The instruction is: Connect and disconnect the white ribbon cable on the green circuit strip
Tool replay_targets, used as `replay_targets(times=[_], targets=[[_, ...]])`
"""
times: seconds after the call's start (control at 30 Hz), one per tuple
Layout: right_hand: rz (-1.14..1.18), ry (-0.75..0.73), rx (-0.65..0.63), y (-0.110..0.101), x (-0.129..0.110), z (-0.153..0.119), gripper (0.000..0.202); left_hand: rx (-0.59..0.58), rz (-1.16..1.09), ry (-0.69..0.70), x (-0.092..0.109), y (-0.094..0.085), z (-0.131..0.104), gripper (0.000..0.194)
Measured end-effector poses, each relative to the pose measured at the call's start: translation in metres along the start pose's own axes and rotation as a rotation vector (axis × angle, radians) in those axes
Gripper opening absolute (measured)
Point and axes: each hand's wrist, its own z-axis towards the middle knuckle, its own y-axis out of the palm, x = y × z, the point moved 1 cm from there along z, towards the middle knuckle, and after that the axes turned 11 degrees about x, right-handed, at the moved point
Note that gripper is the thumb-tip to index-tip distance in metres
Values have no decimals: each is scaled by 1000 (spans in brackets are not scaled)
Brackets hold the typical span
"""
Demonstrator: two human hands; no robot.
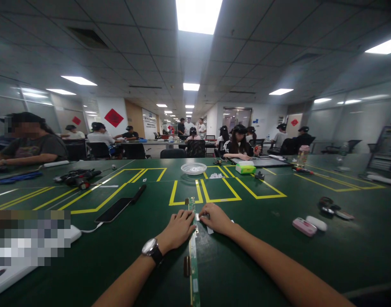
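A long, narrow green circuit board (194,260) lies on the table, running away from me. My left hand (178,228), with a watch (150,248) on the wrist, rests flat on the board's left side, fingers stretched out and tips on its surface. Across from it, my right hand (214,218) is curled at the right edge, thumb and forefinger pinched by a small silvery-white piece (197,217) whose kind I cannot make out. Brown flex strips (187,266) stick out on the board's left. A white scrap (210,230) lies partly under my right hand.
A white plastic basket (193,169) stands beyond the board. Leftward are a phone (114,209) with a cable and a white power strip (19,273). A pink case (304,227) lies to the right. Yellow tape (222,199) marks the green table; several people sit further back.
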Motion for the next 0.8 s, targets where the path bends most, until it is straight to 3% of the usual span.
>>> replay_targets(times=[0.43,0.8], targets=[[-61,-3,8,2,-2,-1,13,13,78,3,7,-1,-1,47],[32,-62,19,3,3,0,10,11,60,49,-2,5,1,48]])
